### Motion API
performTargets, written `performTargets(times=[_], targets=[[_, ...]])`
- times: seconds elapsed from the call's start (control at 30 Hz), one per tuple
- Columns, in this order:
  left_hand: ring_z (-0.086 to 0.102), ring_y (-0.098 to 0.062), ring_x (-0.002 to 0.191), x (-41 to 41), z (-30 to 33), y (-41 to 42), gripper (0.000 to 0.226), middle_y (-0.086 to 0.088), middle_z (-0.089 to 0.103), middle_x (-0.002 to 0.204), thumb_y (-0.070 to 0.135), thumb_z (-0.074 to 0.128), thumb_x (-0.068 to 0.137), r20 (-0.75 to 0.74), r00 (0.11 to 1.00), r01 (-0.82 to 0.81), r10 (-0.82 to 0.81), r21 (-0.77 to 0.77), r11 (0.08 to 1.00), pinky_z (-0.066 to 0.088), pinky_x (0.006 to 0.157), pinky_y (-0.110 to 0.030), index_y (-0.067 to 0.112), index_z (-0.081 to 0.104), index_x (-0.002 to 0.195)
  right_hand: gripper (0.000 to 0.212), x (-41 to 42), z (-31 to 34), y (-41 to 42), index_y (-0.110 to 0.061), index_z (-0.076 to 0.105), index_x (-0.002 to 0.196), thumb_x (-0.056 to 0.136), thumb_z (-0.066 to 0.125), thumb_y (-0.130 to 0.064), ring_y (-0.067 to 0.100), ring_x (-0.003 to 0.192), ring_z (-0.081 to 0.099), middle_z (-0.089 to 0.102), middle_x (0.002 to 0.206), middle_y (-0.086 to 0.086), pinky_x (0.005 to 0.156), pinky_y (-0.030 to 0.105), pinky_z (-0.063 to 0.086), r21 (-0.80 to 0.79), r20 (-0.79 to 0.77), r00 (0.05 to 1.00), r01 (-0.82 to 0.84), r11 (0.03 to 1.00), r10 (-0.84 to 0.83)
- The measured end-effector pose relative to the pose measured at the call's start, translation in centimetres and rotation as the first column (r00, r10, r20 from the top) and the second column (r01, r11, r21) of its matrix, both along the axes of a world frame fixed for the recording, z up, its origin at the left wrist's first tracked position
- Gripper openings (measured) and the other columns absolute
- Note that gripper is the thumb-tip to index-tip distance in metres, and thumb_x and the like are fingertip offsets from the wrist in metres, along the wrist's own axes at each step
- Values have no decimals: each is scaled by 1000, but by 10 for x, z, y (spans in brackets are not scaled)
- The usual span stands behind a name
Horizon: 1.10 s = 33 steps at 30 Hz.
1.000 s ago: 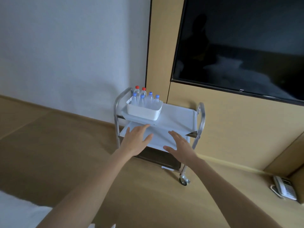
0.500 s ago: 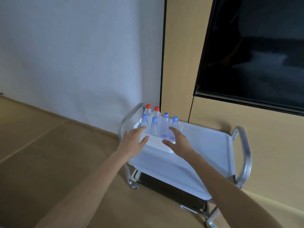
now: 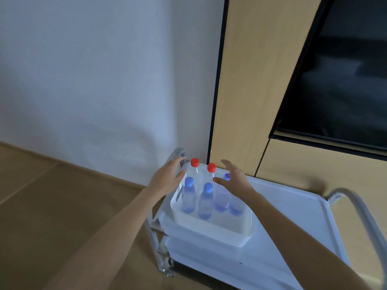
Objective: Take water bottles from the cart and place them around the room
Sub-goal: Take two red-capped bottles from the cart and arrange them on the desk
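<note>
A white cart [image 3: 293, 222] with metal side handles stands against the wall. On its left end sits a white tub [image 3: 211, 229] holding several clear water bottles: two with red caps [image 3: 195, 162] at the back, others with blue caps [image 3: 189, 182] in front. My left hand [image 3: 166, 178] hovers open at the tub's left side, beside the red-capped bottles. My right hand [image 3: 235, 181] hovers open just above the right-hand bottles, partly hiding one blue cap. Neither hand holds a bottle.
A dark TV screen [image 3: 339, 80] hangs on the wooden wall panel [image 3: 251, 80] above the cart. The cart's right handle [image 3: 360, 208] curves up at the right edge. Brown floor [image 3: 62, 206] stretches out to the left below a white wall.
I have come closer to the cart. Both hands moved forward from the tub's near side to spots beside and above the bottles.
</note>
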<state>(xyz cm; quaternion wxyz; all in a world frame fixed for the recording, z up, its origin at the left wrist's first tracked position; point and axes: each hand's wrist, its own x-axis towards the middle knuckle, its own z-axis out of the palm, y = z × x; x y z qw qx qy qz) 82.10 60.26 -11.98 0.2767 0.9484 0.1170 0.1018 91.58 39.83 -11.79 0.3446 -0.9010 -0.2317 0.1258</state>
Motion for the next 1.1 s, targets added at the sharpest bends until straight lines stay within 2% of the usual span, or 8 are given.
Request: performTargets(times=[0.13, 0.23, 0.37, 0.43, 0.67, 0.8, 0.97, 1.1], targets=[[53, -22, 117, 55, -12, 37, 46, 0, 42, 144, 34, 46, 95, -71, 991, 117, -114, 36, 993, 41, 89, -32, 22, 37, 139, 78, 44, -10, 30, -20, 30, 144, 80, 72, -33, 22, 134, 38, 40, 146, 4, 105, 32, 31, -34, -52, 997, 47, 998, -49], [55, -21, 116, 87, -24, 56, 48, 2, 40, 146, 42, 44, 95, -144, 976, 181, -166, 97, 979, 44, 89, -35, 26, 34, 138, 77, 63, -21, 42, -22, 33, 143, 78, 74, -31, 21, 132, 40, 43, 144, 1, 105, 30, 31, -58, -75, 996, 53, 997, -58], [54, -13, 117, 107, -43, 60, 57, 6, 42, 143, 49, 52, 90, -172, 948, 278, -267, 44, 960, 44, 93, -31, 26, 34, 140, 79, 72, -37, 45, -22, 35, 142, 75, 77, -32, 16, 129, 44, 46, 142, -2, 99, 19, 29, -111, -127, 992, 10, 994, -24], [52, -11, 117, 111, -52, 61, 63, 10, 43, 142, 51, 55, 87, -197, 930, 309, -311, -42, 950, 44, 95, -28, 27, 33, 140, 79, 75, -44, 44, -23, 36, 142, 75, 77, -33, 14, 128, 45, 46, 142, -4, 97, 16, 28, -118, -136, 991, -12, 993, -5], [48, -6, 115, 110, -77, 57, 68, 12, 45, 138, 42, 67, 82, -191, 924, 268, -332, -298, 916, 37, 89, -16, 28, 33, 139, 71, 80, -57, 42, -25, 43, 137, 75, 76, -35, 17, 114, 54, 54, 133, -7, 87, 17, 31, -165, -90, 996, -38, 986, 23], [49, -7, 114, 115, -88, 56, 65, 14, 50, 133, 42, 72, 78, -201, 933, 204, -298, -389, 899, 39, 88, -20, 30, 41, 134, 70, 85, -63, 45, -27, 45, 134, 73, 76, -40, 18, 117, 50, 57, 129, -5, 93, 24, 35, -245, -83, 995, -74, 967, 55], [49, -6, 112, 119, -91, 58, 60, 18, 52, 121, 35, 75, 76, -195, 937, 174, -289, -457, 872, 38, 91, -21, 28, 48, 129, 69, 93, -67, 46, -26, 48, 133, 72, 77, -41, 17, 118, 50, 57, 129, -5, 95, 25, 36, -277, -95, 993, -91, 957, 67], [50, -11, 118, 121, -94, 59, 62, 12, 56, 125, 34, 77, 74, -209, 938, 155, -276, -460, 874, 41, 97, -26, 28, 49, 128, 73, 96, -70, 47, -28, 46, 134, 70, 77, -43, 18, 116, 51, 58, 127, -6, 94, 27, 39, -345, -86, 993, -106, 933, 81]])
